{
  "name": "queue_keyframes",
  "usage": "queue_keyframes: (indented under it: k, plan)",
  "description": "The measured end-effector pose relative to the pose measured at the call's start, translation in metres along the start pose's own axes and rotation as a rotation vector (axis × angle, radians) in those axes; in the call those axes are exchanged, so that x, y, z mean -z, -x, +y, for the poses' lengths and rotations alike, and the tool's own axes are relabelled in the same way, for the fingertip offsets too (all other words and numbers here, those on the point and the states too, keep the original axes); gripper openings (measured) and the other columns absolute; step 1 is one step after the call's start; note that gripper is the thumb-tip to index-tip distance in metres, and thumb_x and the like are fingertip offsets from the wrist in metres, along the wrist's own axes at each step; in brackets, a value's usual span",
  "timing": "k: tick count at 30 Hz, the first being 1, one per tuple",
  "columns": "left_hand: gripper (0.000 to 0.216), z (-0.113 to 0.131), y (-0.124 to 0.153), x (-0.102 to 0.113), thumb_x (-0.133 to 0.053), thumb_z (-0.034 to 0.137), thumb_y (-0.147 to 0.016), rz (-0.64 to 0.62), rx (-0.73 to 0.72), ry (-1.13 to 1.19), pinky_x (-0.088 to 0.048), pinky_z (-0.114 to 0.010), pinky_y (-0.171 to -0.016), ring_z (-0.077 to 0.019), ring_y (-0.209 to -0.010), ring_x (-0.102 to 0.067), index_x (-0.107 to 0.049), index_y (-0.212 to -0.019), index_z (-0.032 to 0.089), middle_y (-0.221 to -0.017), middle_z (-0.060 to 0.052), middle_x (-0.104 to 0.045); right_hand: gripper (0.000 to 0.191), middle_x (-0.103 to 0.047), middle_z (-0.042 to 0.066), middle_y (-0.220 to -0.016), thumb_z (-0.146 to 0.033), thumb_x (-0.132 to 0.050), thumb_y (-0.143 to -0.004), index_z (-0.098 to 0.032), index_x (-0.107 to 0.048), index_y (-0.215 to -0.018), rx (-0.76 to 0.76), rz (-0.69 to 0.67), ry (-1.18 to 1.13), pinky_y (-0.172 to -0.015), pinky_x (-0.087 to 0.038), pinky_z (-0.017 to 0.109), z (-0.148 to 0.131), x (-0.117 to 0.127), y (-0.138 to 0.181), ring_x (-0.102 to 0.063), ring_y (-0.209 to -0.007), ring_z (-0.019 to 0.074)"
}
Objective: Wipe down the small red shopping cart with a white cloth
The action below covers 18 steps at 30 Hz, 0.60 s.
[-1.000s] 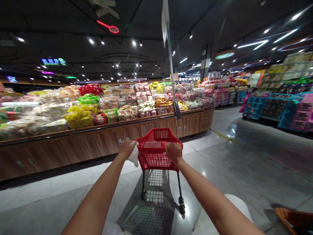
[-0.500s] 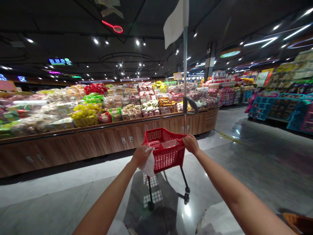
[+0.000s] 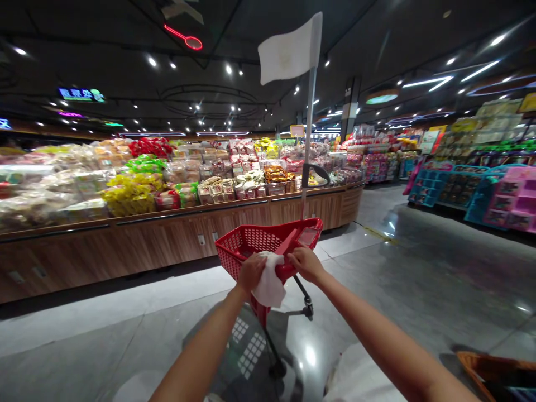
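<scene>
A small red shopping cart (image 3: 247, 240) stands in front of me, turned so that its basket points left. My left hand (image 3: 252, 272) is closed on a white cloth (image 3: 270, 285), which hangs down over the cart's near side. At the handle end, my right hand (image 3: 306, 263) has its fingers wrapped on the red rim. A pole (image 3: 309, 128) with a white flag (image 3: 288, 53) rises from behind the cart's handle end, as far as I can see. The fingertips of my left hand are partly hidden by the cloth.
Beyond the cart runs a long wooden display counter (image 3: 167, 243) heaped with bagged goods. Blue racks (image 3: 444, 187) and a pink rack (image 3: 511, 198) stand at the right. An orange-rimmed basket (image 3: 477, 368) sits at the lower right. The floor is shiny grey.
The cart has swung round, its basket now pointing left and its handle end right. My left hand with the cloth moved right, and my right hand moved left, bringing them closer together.
</scene>
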<state>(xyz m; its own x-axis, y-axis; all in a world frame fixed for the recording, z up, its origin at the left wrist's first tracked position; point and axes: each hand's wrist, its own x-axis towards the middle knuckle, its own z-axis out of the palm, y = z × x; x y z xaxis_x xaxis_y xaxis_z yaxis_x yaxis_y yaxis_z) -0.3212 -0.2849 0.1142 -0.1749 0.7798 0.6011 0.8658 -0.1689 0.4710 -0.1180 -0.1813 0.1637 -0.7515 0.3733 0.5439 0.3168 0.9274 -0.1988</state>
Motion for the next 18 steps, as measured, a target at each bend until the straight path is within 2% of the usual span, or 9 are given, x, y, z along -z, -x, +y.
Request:
queue_keyframes:
  k: [4,6,7,10,13,14,16,18]
  plan:
    - [0.031,-0.035,-0.006,0.005,-0.036,0.027,-0.093,-0.058,0.184,-0.119,-0.047,-0.033,-0.095,-0.0171,-0.100,-0.061,-0.065,-0.094,0.017,-0.102,-0.008,-0.069,0.041,-0.067,0.002,-0.068,-0.034,-0.045,-0.093,-0.021,-0.069,-0.061,-0.230,-0.134,0.106,-0.062,-0.036,0.026,-0.005,0.014,-0.008,-0.057,-0.063,0.0141]
    - [0.029,-0.043,-0.007,0.003,-0.036,0.023,-0.092,-0.038,0.239,-0.179,-0.047,-0.034,-0.094,-0.0170,-0.097,-0.061,-0.064,-0.089,0.016,-0.097,-0.008,-0.069,0.039,-0.069,0.005,-0.070,-0.037,-0.047,-0.091,-0.021,-0.071,-0.064,-0.312,-0.156,0.187,-0.058,-0.034,0.027,-0.021,0.013,-0.010,-0.058,-0.062,0.0154]
    - [0.029,-0.044,-0.007,0.001,-0.036,0.021,-0.092,-0.017,0.256,-0.187,-0.047,-0.034,-0.093,-0.0168,-0.095,-0.062,-0.064,-0.087,0.016,-0.095,-0.007,-0.069,0.037,-0.069,0.006,-0.071,-0.037,-0.049,-0.091,-0.020,-0.071,-0.066,-0.306,-0.155,0.225,-0.059,-0.033,0.027,-0.030,0.010,-0.011,-0.059,-0.062,0.0162]
    - [0.029,-0.036,-0.015,-0.001,-0.034,0.021,-0.092,0.175,0.274,-0.139,-0.047,-0.036,-0.093,-0.0180,-0.097,-0.061,-0.063,-0.097,0.016,-0.101,-0.008,-0.068,0.031,-0.069,0.009,-0.071,-0.033,-0.051,-0.089,-0.017,-0.071,-0.071,-0.197,-0.122,0.320,-0.061,-0.033,0.029,-0.051,-0.005,-0.008,-0.060,-0.062,0.0184]
    - [0.035,-0.018,-0.030,0.007,-0.031,0.020,-0.093,0.464,0.283,-0.141,-0.040,-0.041,-0.102,-0.0212,-0.116,-0.053,-0.054,-0.120,0.017,-0.123,-0.011,-0.059,0.029,-0.069,0.008,-0.072,-0.031,-0.049,-0.089,-0.016,-0.068,-0.074,-0.095,-0.026,0.335,-0.061,-0.031,0.030,-0.050,-0.020,-0.001,-0.060,-0.062,0.0185]
    - [0.037,-0.012,-0.035,0.009,-0.031,0.020,-0.093,0.514,0.267,-0.151,-0.038,-0.042,-0.104,-0.0217,-0.120,-0.049,-0.052,-0.123,0.017,-0.127,-0.011,-0.056,0.029,-0.068,0.008,-0.072,-0.032,-0.048,-0.089,-0.016,-0.068,-0.074,-0.072,0.019,0.326,-0.061,-0.031,0.030,-0.046,-0.024,0.001,-0.060,-0.062,0.0180]
    - [0.034,-0.002,-0.043,0.008,-0.034,0.021,-0.092,0.471,0.219,-0.136,-0.037,-0.040,-0.105,-0.0211,-0.119,-0.050,-0.058,-0.116,0.018,-0.124,-0.009,-0.059,0.030,-0.067,0.007,-0.071,-0.031,-0.046,-0.089,-0.017,-0.067,-0.072,-0.051,0.100,0.320,-0.062,-0.030,0.030,-0.036,-0.031,0.004,-0.059,-0.062,0.0167]
    - [0.029,0.008,-0.046,0.001,-0.038,0.025,-0.091,0.231,0.213,-0.076,-0.044,-0.036,-0.097,-0.0195,-0.106,-0.058,-0.064,-0.100,0.019,-0.109,-0.006,-0.066,0.031,-0.067,0.006,-0.068,-0.030,-0.046,-0.089,-0.017,-0.066,-0.069,-0.062,0.162,0.337,-0.064,-0.029,0.029,-0.026,-0.035,0.006,-0.057,-0.060,0.0154]
